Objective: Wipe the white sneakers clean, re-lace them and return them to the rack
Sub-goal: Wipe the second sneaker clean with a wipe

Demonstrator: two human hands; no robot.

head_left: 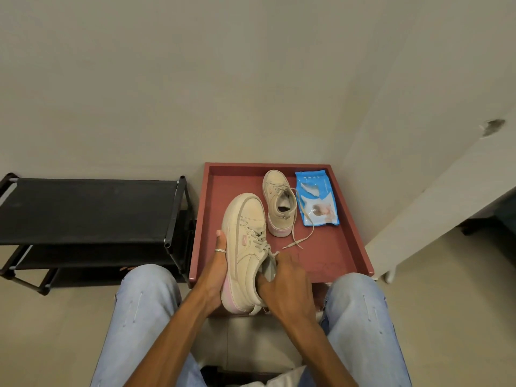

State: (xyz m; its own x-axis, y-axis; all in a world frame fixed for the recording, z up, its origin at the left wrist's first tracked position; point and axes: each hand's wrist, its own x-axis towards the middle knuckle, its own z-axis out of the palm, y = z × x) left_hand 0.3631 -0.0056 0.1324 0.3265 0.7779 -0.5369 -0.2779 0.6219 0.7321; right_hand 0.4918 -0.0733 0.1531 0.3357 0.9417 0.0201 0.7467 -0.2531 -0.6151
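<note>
while it is tipped onto its side above the near edge of the red worktop [337,247], the held sneaker [245,241] shows a cream, matte upper with stitched panels, a thick pale sole and a soft pink strip at the heel. the left hand [219,266] cups the sole side with its fingers wrapped round it. one finger lies up along the sole edge and wears a thin silver ring [220,250]. the right hand [287,286] grips at the shoe's opening, fingers curled round the tongue and collar where the flat laces end. just behind, the second sneaker [279,202] stands upright on the worktop, toe pointing away. its loose lace [303,227] trails in a limp curve over the red surface. beside it lies a glossy blue wipes pack [317,198], flat and crinkled, with the lace crossing its left edge. the worktop has a raised rim like a shallow tray. to the left stands a black rack [83,210] of thin tubes and taut fabric shelves. faded blue jeans [145,317] cover both knees.
</note>
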